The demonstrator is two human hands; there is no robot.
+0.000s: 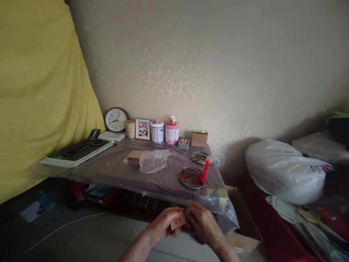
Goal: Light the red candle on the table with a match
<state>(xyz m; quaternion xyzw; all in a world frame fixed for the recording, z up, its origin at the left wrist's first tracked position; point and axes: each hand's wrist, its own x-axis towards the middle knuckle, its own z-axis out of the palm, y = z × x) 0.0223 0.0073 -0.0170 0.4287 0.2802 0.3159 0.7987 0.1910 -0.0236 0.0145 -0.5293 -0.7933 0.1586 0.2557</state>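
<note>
Left hand: the left hand [163, 222] is curled, thumb and fingers pinching the left part of a small tan card [177, 222].
Right hand: the right hand [203, 222] is closed over the card's right end; what else it holds is hidden by the fingers.
Card position: low in the view, between both hands, in front of the table's near edge and above the tiled floor [81, 236].
Card direction: its long axis runs left to right and tilts up a little toward the right hand; two small red marks show on the face turned to the camera.
Table: a low table [114, 169] under a clear plastic sheet, against the wall.
On the table, near side: a round dish [188, 177] with dark bits and a red stick [204, 172] leaning in it; a second dish [199, 157] just behind it.
Middle: a stack of tan cards [135, 158] beside a crumpled clear bag [154, 160].
Back row: a clock [116, 119], a framed picture [143, 129], a white tin [157, 131], a pink tin [172, 133], a cardboard box [199, 138].
Right side: a full white bag [285, 171].
</note>
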